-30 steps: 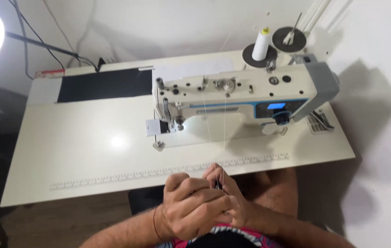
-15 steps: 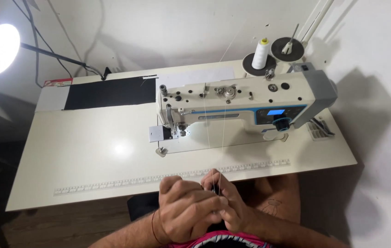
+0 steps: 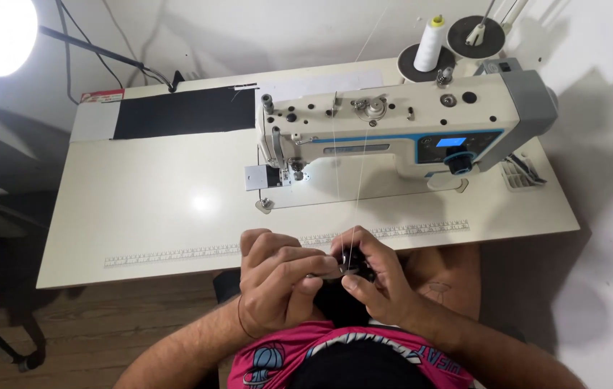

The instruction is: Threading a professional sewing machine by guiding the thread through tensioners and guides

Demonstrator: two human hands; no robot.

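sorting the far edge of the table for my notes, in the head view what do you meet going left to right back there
Lamp → black fabric strip → white thread cone → empty round spool stand. In front of the cone and stand sits the sewing machine.

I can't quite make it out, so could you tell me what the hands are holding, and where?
Both hands, left hand and right hand, pinch a small dark object between fingertips; its kind cannot be told.

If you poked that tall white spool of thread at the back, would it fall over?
Probably not easily: the thread spool stands upright on a round stand, likely on a pin. Off the stand, being tall and narrow, it would likely tip, then roll. It looks light.
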